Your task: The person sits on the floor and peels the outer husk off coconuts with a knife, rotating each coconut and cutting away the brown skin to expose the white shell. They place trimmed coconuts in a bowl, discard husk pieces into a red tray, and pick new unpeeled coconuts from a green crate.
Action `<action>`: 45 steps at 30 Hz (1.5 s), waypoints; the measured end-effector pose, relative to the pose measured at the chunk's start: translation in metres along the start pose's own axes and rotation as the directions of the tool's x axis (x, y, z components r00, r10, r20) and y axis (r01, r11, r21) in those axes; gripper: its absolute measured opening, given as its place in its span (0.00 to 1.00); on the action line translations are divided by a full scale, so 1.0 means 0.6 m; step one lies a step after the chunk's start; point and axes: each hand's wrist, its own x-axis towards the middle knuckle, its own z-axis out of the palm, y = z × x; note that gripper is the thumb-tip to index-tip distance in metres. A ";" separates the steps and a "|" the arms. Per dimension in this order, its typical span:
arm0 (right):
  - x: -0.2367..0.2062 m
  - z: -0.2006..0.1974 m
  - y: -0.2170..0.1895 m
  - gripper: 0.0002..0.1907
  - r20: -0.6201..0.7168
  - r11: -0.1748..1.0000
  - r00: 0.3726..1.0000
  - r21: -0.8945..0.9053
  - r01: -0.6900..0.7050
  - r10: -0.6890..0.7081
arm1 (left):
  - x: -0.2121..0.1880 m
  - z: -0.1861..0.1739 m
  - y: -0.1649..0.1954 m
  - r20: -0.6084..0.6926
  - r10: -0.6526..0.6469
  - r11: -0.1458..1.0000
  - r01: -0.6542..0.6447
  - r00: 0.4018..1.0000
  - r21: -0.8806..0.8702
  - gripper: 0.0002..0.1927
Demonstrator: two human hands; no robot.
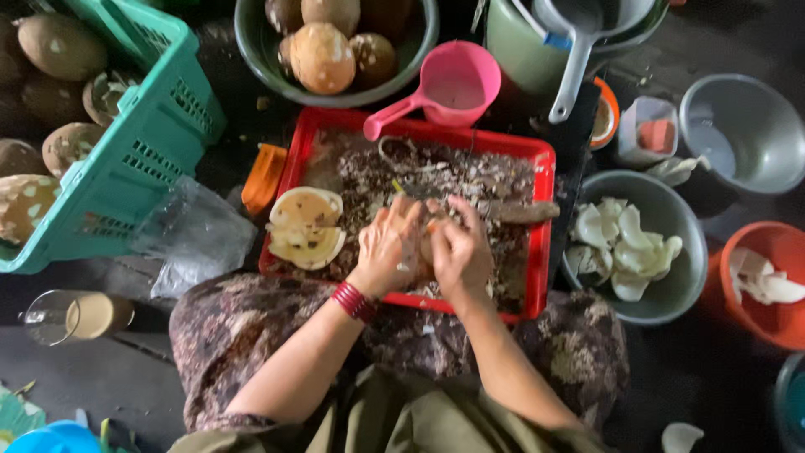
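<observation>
Hands meet at the middle of a shallow red plastic tray (pixel 545 243) that rests across the person's lap. The left hand (pixel 390 247) and the right hand (pixel 459 252) press close together, fingers curled around a small pale piece (pixel 425 243) that is mostly hidden between them, so its shape cannot be told. A red beaded bracelet (pixel 355 302) circles the left wrist.

The tray floor is littered with rough brown and white shavings (pixel 402 172). At its left end lie two halved coconut pieces (pixel 306 226), round and creamy yellow, stacked just beside the left hand. A dark wooden-looking tool (pixel 520 211) lies across the tray past the right hand.

A pink plastic scoop (pixel 449 84) with a long handle sits at the tray's far edge. Beyond it, a grey-green bowl (pixel 251 42) holds smooth, rounded, tan peeled coconuts (pixel 323 57). To the left, a teal latticed plastic basket (pixel 142 143) holds more brown, mottled ones, and a crumpled clear plastic bag (pixel 197 235) lies near it. To the right, a grey metal bowl (pixel 692 260) holds curved white flesh pieces (pixel 620 247); an orange bowl (pixel 776 243) beside it holds a few more. A glass mug (pixel 75 317) of pale brown drink stands on the dark floor at lower left.
</observation>
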 end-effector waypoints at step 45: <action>0.051 0.017 0.074 0.16 0.397 0.667 0.858 0.547 -0.506 0.325 | 0.000 -0.005 -0.007 0.039 0.092 0.995 -0.094 0.995 0.030 0.34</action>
